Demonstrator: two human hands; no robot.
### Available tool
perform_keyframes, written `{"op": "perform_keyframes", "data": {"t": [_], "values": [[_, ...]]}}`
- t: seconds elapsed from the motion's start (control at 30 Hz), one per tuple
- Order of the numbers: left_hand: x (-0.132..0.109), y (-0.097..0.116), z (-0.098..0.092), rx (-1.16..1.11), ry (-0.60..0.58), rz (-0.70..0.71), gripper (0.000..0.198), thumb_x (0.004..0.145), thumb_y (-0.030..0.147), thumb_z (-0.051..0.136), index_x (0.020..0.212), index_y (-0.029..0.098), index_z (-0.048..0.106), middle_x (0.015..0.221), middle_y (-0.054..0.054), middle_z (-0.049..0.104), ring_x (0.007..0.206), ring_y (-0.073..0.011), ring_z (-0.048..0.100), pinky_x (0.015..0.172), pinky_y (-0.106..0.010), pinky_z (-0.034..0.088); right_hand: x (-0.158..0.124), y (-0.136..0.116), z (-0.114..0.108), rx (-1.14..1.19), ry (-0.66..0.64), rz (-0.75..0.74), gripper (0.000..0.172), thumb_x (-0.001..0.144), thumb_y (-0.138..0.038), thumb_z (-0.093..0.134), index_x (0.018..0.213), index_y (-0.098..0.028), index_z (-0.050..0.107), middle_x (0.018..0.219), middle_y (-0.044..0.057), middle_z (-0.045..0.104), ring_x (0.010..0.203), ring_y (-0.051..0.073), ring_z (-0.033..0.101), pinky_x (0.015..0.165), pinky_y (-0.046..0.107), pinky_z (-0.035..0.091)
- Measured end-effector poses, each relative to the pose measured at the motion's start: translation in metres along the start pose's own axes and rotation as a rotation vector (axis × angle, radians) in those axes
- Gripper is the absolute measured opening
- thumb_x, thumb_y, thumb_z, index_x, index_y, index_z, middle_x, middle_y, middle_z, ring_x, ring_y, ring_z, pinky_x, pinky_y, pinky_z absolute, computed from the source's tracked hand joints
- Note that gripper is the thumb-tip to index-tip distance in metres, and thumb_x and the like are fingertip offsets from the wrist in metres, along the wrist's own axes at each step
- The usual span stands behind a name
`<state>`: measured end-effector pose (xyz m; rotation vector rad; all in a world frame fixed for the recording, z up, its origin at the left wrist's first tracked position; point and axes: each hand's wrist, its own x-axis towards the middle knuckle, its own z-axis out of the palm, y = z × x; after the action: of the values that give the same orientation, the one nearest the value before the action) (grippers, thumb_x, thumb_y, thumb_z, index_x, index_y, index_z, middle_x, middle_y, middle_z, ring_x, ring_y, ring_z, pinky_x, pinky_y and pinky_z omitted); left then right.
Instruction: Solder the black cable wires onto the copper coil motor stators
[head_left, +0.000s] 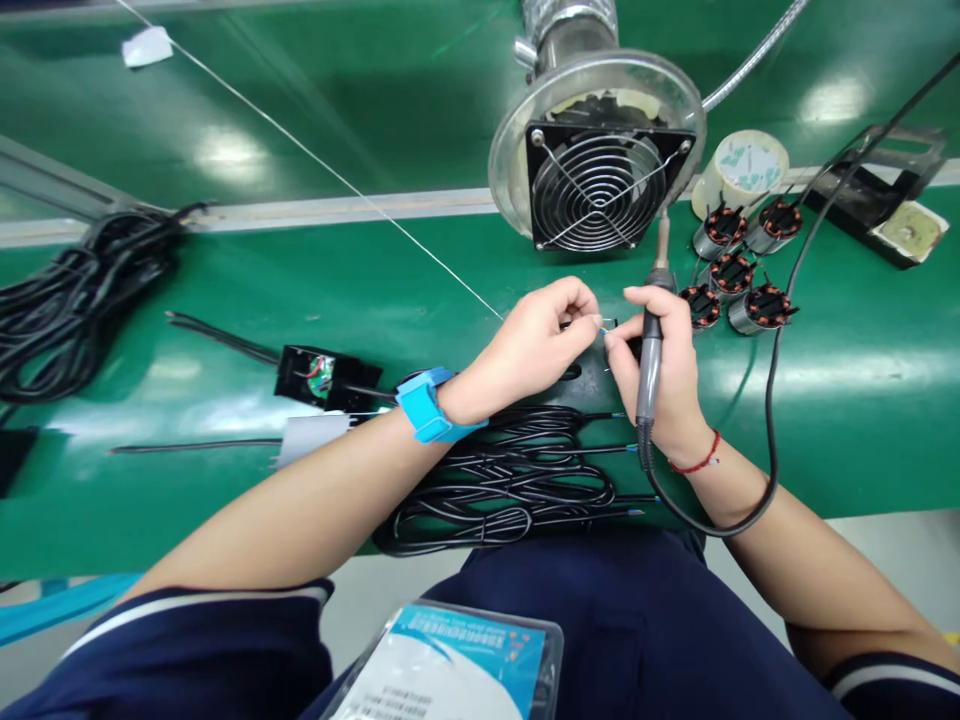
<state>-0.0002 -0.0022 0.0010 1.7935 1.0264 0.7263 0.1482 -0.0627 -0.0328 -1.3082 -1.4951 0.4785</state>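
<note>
My left hand (536,335) is closed in a pinch on a black cable end, whose thin coloured wire (604,331) shows between the two hands. My right hand (675,375) holds a soldering iron (651,375) upright against the palm, its tip pointing away from me toward the fan. Thumb and fingertips of that hand also meet at the wire; fingers partly hide the joint. Below my hands lie bundled black cables (510,460) with stripped ends facing right. Several copper-wound motor stators (765,308) stand just right of the iron.
A fume extractor fan (600,195) hangs beyond my hands. A tape roll (742,172) and an iron stand with sponge (911,232) sit at the back right. Left are an open black box with a green board (321,377), a grey metal part (311,440) and coiled cable (82,310).
</note>
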Motion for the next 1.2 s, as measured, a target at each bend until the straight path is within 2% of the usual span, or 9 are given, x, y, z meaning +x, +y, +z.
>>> {"op": "perform_keyframes", "data": {"t": [0.17, 0.37, 0.57, 0.7, 0.9, 1.07, 1.2], "values": [[0.001, -0.001, -0.007, -0.013, -0.079, 0.083, 0.008, 0.083, 0.018, 0.056, 0.075, 0.017, 0.054, 0.068, 0.003, 0.053, 0.062, -0.0099, 0.046, 0.059, -0.024, 0.038, 0.0, -0.002, 0.0, 0.108, 0.016, 0.032, 0.045, 0.085, -0.012, 0.061, 0.124, -0.031, 0.046, 0.082, -0.006, 0.06, 0.076, 0.014, 0.061, 0.084, 0.038, 0.053], [-0.003, 0.004, -0.011, 0.115, -0.075, 0.22, 0.01, 0.084, 0.017, 0.057, 0.074, 0.016, 0.06, 0.076, 0.0, 0.06, 0.072, -0.0121, 0.053, 0.069, -0.026, 0.043, 0.001, -0.003, 0.0, 0.235, 0.023, 0.011, 0.042, 0.088, -0.015, 0.061, 0.124, -0.029, 0.044, 0.083, -0.006, 0.059, 0.075, 0.014, 0.06, 0.08, 0.037, 0.055], [-0.003, 0.003, -0.002, -0.034, -0.009, 0.046, 0.006, 0.08, 0.018, 0.056, 0.074, 0.017, 0.056, 0.07, 0.002, 0.056, 0.065, -0.0106, 0.049, 0.06, -0.023, 0.041, 0.002, -0.002, 0.0, 0.128, 0.025, 0.032, 0.038, 0.092, -0.026, 0.062, 0.125, -0.032, 0.044, 0.084, -0.002, 0.063, 0.076, 0.02, 0.062, 0.082, 0.042, 0.054], [0.0, 0.002, 0.001, -0.146, 0.026, -0.034, 0.006, 0.078, 0.019, 0.058, 0.073, 0.017, 0.056, 0.071, 0.002, 0.058, 0.067, -0.0106, 0.052, 0.063, -0.023, 0.045, 0.001, -0.004, 0.002, 0.072, 0.04, 0.025, 0.04, 0.089, -0.02, 0.063, 0.123, -0.031, 0.044, 0.082, -0.003, 0.061, 0.074, 0.019, 0.061, 0.081, 0.041, 0.053], [0.004, 0.0, -0.005, -0.133, 0.011, -0.056, 0.004, 0.076, 0.016, 0.058, 0.072, 0.016, 0.058, 0.071, 0.001, 0.059, 0.067, -0.0103, 0.053, 0.066, -0.024, 0.047, -0.001, -0.001, 0.003, 0.007, -0.045, -0.089, 0.043, 0.085, -0.016, 0.057, 0.124, -0.031, 0.047, 0.081, -0.004, 0.063, 0.081, 0.019, 0.065, 0.085, 0.043, 0.05], [0.006, 0.0, -0.011, -0.103, -0.066, -0.042, 0.006, 0.076, 0.014, 0.057, 0.07, 0.016, 0.058, 0.063, 0.003, 0.054, 0.058, -0.0087, 0.045, 0.057, -0.023, 0.039, 0.001, 0.009, -0.004, 0.023, -0.034, -0.028, 0.051, 0.082, -0.01, 0.055, 0.127, -0.031, 0.046, 0.087, -0.003, 0.067, 0.081, 0.018, 0.065, 0.08, 0.039, 0.052], [0.008, 0.0, -0.014, -0.055, -0.088, -0.035, 0.006, 0.075, 0.014, 0.058, 0.069, 0.016, 0.059, 0.063, 0.003, 0.055, 0.059, -0.0091, 0.046, 0.059, -0.024, 0.039, 0.002, 0.011, -0.006, -0.003, -0.121, -0.035, 0.055, 0.08, -0.008, 0.051, 0.13, -0.032, 0.046, 0.1, -0.002, 0.073, 0.092, 0.019, 0.068, 0.087, 0.04, 0.052]]}}
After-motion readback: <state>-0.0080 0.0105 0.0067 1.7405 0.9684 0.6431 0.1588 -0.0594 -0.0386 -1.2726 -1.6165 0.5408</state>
